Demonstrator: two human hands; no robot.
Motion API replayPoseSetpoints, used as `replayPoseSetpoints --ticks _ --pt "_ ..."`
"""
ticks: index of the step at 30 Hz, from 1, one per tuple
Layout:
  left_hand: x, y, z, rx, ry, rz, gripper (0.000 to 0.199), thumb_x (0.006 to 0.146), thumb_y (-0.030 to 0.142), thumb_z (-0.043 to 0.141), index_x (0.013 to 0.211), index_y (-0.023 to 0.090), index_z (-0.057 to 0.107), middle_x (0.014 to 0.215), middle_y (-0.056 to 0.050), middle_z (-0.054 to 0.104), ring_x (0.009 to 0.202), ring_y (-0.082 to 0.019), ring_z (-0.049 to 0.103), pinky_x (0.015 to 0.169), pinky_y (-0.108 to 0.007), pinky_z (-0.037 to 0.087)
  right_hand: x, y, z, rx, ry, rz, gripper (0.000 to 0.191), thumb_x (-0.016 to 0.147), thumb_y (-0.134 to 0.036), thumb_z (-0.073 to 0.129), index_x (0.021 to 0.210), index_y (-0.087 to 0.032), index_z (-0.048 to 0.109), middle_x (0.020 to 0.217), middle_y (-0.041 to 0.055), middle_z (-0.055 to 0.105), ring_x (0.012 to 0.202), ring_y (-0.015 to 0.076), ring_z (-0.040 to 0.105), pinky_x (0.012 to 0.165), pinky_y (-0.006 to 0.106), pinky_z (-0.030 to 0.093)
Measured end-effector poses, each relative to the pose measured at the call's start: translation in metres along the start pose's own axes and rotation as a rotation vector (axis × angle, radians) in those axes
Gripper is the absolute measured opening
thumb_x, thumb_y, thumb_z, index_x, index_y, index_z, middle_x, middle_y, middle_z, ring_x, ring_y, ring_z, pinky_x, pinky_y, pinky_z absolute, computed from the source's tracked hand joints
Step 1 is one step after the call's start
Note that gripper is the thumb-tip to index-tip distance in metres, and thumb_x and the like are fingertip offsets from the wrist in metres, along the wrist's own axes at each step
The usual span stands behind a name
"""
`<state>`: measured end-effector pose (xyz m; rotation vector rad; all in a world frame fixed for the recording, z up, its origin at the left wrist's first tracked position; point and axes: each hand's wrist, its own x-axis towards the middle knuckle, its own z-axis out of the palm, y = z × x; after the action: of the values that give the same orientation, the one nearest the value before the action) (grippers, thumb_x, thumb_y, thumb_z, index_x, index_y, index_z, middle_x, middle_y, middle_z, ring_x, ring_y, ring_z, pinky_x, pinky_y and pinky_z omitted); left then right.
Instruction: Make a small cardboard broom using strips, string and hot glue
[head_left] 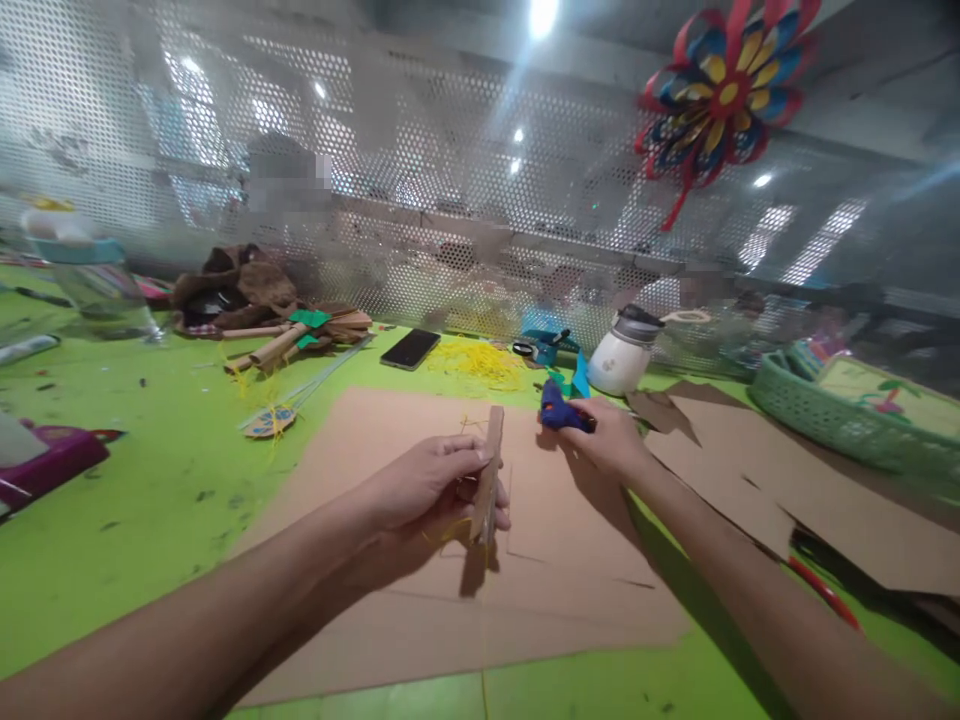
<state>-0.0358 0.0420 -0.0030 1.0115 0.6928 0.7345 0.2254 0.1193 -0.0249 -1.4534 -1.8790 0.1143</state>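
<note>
My left hand (442, 490) is closed around a narrow folded cardboard strip (491, 470), held tilted above a large cardboard sheet (360, 620). Thin yellow strands hang by the strip's lower end. To the right, my right hand (606, 432) grips a dark blue glue gun (561, 410) with an orange spot, over the sheet's far right part. The fingers hide part of its body. The two hands are apart, and the strip and the glue gun do not touch.
Behind the sheet lie a phone (410, 349), yellow shreds (480, 366) and a white bottle (624, 355). Rolled cardboard pieces (281, 340) rest at back left. Right are cardboard offcuts (720, 450) and a green basket (847, 415). A perforated screen (420, 200) stands behind the table.
</note>
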Motion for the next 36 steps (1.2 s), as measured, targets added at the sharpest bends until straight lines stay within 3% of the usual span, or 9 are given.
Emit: replayPoseSetpoints --ticks 6,8,10,12,16,19,23,29,36 --pt "0.000 -0.001 0.001 -0.051 0.011 0.038 0.011 0.088 0.025 0.055 0.085 0.016 0.050 0.076 -0.009 0.070 0.070 -0.022 0.071 0.067 -0.033 0.053 -0.017 -0.026 -0.004 0.013 0.038 -0.125 0.022 0.075 -0.020 0.060 0.092 -0.012 0.071 0.106 0.0198 0.065 0.107 0.0331 0.055 0.099 0.050 0.039" --pt "0.001 0.000 0.000 -0.060 0.030 0.055 0.011 0.089 0.025 0.055 0.085 0.017 0.049 0.076 -0.009 0.071 0.071 -0.022 0.071 0.065 -0.029 0.052 -0.029 -0.048 -0.010 0.063 0.019 -0.156 0.019 0.082 -0.025 0.057 0.090 -0.014 0.070 0.101 0.0162 0.067 0.101 0.0286 0.058 0.095 0.045 0.044" --pt "0.002 0.001 -0.001 -0.068 0.060 0.081 0.010 0.091 0.024 0.053 0.086 0.017 0.048 0.076 -0.009 0.071 0.072 -0.021 0.072 0.066 -0.028 0.052 -0.041 -0.071 -0.016 0.182 -0.102 -0.165 0.020 0.087 -0.030 0.054 0.087 -0.018 0.070 0.091 0.0091 0.069 0.085 0.0214 0.062 0.079 0.035 0.051" --pt "0.004 0.004 -0.003 -0.078 0.097 0.095 0.009 0.093 0.023 0.049 0.086 0.017 0.047 0.078 -0.009 0.072 0.073 -0.021 0.072 0.068 -0.027 0.052 -0.050 -0.089 -0.019 0.390 -0.257 -0.085 0.022 0.088 -0.033 0.054 0.085 -0.018 0.070 0.084 0.0064 0.069 0.076 0.0187 0.061 0.070 0.031 0.050" --pt "0.004 0.010 -0.006 -0.093 0.145 0.114 0.010 0.095 0.021 0.043 0.087 0.017 0.045 0.081 -0.012 0.073 0.075 -0.022 0.073 0.072 -0.032 0.055 -0.060 -0.104 -0.020 0.575 -0.306 0.066 0.024 0.086 -0.037 0.058 0.080 -0.017 0.069 0.080 0.0060 0.066 0.077 0.0198 0.059 0.071 0.033 0.047" --pt "0.001 0.013 -0.005 -0.106 0.111 0.143 0.011 0.096 0.022 0.041 0.089 0.016 0.046 0.085 -0.013 0.073 0.075 -0.023 0.073 0.072 -0.034 0.056 -0.062 -0.104 -0.016 0.826 -0.449 0.197 0.023 0.084 -0.033 0.062 0.100 -0.018 0.069 0.093 0.0079 0.069 0.084 0.0216 0.061 0.074 0.036 0.048" --pt "-0.003 0.015 -0.002 -0.115 0.064 0.137 0.011 0.098 0.025 0.041 0.091 0.017 0.045 0.089 -0.013 0.072 0.078 -0.025 0.073 0.071 -0.035 0.057 -0.066 -0.114 -0.012 1.127 -0.659 0.285 0.041 0.077 -0.017 0.066 0.117 -0.024 0.065 0.105 0.0066 0.068 0.087 0.0209 0.063 0.072 0.034 0.047" --pt "-0.010 0.018 0.003 -0.118 -0.058 0.109 0.009 0.098 0.026 0.042 0.093 0.019 0.042 0.097 -0.013 0.071 0.091 -0.029 0.071 0.077 -0.048 0.056 -0.079 -0.134 -0.010 1.273 -0.522 0.502 0.036 0.072 -0.019 0.070 0.107 -0.023 0.069 0.092 0.0050 0.067 0.081 0.0193 0.058 0.066 0.032 0.043" --pt "-0.011 0.025 -0.004 -0.044 -0.072 0.071 0.016 0.096 0.033 0.048 0.105 0.019 0.048 0.124 -0.015 0.060 0.100 -0.029 0.065 0.076 -0.049 0.055 -0.066 -0.111 -0.009 1.167 -0.528 0.436 0.036 0.066 -0.017 0.073 0.102 -0.023 0.071 0.098 0.0064 0.069 0.087 0.0228 0.061 0.066 0.032 0.044"
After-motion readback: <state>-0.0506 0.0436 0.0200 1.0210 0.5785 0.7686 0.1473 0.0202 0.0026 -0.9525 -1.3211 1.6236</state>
